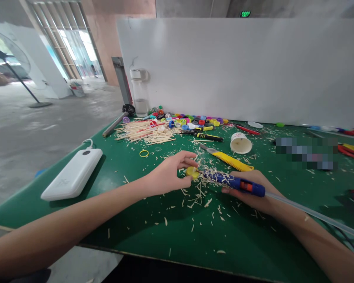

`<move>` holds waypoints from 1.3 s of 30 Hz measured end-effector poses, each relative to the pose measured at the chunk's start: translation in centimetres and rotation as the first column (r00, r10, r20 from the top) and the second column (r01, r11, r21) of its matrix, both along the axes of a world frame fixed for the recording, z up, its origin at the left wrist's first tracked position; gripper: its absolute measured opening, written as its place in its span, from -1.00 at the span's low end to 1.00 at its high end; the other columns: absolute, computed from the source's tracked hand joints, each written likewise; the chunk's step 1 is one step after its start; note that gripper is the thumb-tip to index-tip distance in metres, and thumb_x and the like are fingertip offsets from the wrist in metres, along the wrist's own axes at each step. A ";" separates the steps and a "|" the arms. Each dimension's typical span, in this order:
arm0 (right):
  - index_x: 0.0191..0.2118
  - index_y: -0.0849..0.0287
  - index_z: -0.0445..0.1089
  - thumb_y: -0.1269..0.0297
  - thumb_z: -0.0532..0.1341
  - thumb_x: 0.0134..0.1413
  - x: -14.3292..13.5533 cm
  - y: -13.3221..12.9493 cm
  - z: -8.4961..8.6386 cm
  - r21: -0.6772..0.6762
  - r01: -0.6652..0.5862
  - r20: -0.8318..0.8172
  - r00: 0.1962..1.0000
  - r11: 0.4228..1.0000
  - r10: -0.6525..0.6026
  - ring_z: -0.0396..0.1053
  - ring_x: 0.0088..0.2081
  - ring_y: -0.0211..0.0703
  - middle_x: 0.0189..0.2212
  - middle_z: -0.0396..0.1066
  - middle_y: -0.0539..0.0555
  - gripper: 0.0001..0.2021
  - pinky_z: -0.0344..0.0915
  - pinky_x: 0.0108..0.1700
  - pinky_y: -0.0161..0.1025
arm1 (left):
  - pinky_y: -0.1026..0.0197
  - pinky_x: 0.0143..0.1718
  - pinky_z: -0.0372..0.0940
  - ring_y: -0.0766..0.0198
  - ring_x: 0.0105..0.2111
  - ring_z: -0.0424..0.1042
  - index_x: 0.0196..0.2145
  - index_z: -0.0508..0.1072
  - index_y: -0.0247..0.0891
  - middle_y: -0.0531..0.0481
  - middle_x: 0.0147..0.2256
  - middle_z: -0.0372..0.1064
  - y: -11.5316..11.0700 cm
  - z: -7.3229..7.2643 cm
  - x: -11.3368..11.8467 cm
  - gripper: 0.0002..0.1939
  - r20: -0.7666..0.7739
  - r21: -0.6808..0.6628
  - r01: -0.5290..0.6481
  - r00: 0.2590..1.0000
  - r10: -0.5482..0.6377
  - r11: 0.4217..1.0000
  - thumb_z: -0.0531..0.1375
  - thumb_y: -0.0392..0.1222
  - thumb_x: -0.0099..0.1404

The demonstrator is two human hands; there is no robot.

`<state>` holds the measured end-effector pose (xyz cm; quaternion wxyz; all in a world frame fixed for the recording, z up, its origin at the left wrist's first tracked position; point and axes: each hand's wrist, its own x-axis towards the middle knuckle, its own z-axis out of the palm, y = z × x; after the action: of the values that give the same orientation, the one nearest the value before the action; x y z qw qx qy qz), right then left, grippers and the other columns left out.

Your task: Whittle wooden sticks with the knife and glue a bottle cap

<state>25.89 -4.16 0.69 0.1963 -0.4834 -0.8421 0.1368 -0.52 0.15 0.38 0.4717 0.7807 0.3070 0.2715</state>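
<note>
Between the thumb and fingers of my left hand (168, 173) is a yellow bottle cap (191, 172). The cap is at the nozzle end of a blue hot glue gun (224, 179); whether they touch, I cannot make out. My right hand (253, 194) is closed around the glue gun from below and behind, with most of its fingers hidden. Pale wood shavings cling to the gun's body. A long translucent glue stick (301, 210) runs out of its back end toward the right. Just beyond the gun lies a yellow utility knife (231, 160).
Wooden sticks (147, 131) and coloured bottle caps (191, 121) are heaped at the back. A paper cup (241, 144) lies tipped near a black-and-yellow tool (208, 137). A white power bank (73, 173) sits at left. A white board (238, 70) closes off the far edge.
</note>
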 end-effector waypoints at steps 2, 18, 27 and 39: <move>-0.56 0.11 0.28 0.07 0.21 0.04 -0.1 -0.1 0.0 0.015 0.019 -0.010 1.000 1.000 -0.019 0.24 -0.61 -0.32 -0.65 0.31 -0.08 -0.71 0.18 -0.55 -0.29 | 0.04 0.01 0.32 0.12 0.02 0.34 0.12 0.13 -0.20 -0.15 0.00 0.31 -0.1 0.1 0.0 -0.41 -0.010 0.006 -0.028 1.000 0.029 1.000 0.22 -0.21 0.15; -0.59 0.10 0.28 0.02 0.23 0.01 -1.0 -0.6 0.0 0.018 0.056 -0.064 0.996 0.998 -0.054 0.19 -0.62 -0.30 -0.67 0.28 -0.07 -0.68 0.16 -0.52 -0.27 | 0.06 -0.07 0.32 0.15 -0.09 0.38 0.09 0.14 -0.22 -0.10 -0.12 0.35 -0.1 0.1 0.1 -0.36 -0.086 0.180 -0.137 0.984 0.155 0.974 0.27 -0.05 0.12; -0.54 0.10 0.30 0.03 0.20 0.04 -0.7 -0.4 0.0 0.010 0.030 -0.084 0.996 0.999 -0.029 0.22 -0.60 -0.29 -0.65 0.28 -0.08 -0.70 0.17 -0.52 -0.27 | 0.06 -0.06 0.30 0.13 -0.09 0.37 0.08 0.16 -0.20 -0.11 -0.13 0.36 -0.1 0.2 0.2 -0.40 -0.069 0.148 -0.142 0.986 0.154 0.979 0.26 -0.03 0.13; -0.41 0.13 0.37 0.18 0.27 -0.06 0.6 -0.6 0.2 -0.037 0.255 -0.216 0.942 0.966 -0.257 0.34 -0.52 -0.21 -0.53 0.41 0.00 -0.85 0.26 -0.48 -0.28 | 0.06 0.00 0.30 0.16 -0.12 0.43 -0.11 0.34 -0.25 -0.15 -0.06 0.35 1.1 0.8 0.0 -0.66 0.114 -0.489 -0.214 0.945 0.305 0.846 0.20 -0.01 0.23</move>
<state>26.45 -4.75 0.85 0.3019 -0.5717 -0.7446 0.1661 -0.48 1.29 1.23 0.6323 0.5648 0.4209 0.3227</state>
